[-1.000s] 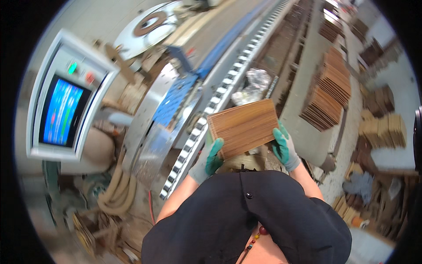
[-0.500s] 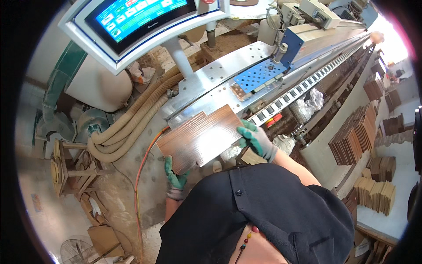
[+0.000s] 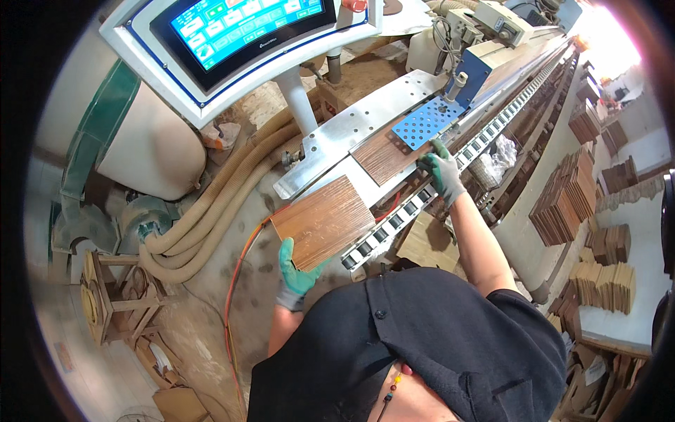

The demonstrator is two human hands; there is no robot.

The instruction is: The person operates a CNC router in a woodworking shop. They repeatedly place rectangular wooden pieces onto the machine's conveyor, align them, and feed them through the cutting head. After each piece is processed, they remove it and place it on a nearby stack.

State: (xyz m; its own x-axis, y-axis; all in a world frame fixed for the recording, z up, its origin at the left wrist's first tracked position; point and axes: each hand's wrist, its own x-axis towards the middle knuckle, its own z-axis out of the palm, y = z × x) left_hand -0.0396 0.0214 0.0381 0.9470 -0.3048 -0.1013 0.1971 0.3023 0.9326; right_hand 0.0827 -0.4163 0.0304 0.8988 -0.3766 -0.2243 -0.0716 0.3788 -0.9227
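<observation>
My left hand (image 3: 297,276), in a green and grey glove, grips the near left corner of a brown wood-grain board (image 3: 325,221). The board is tilted at the near end of the machine's metal bed. A second brown board (image 3: 385,155) lies on that bed, its far end beneath a blue perforated plate (image 3: 427,121). My right hand (image 3: 443,172), gloved alike, reaches to this second board's right edge beside the blue plate. Its fingers are apart and grip nothing visible; some fingertips are hard to make out.
A roller-chain conveyor (image 3: 380,233) runs along the bed's right side. A touch-screen panel (image 3: 246,32) overhangs the upper left. Ribbed hoses (image 3: 204,218) and an orange cable (image 3: 228,302) lie on the left. Stacked brown boards (image 3: 566,193) stand on the right.
My right hand has left the board held in both hands and moved to the blue plate. One board now lies on the bed there; my left hand still holds another.
</observation>
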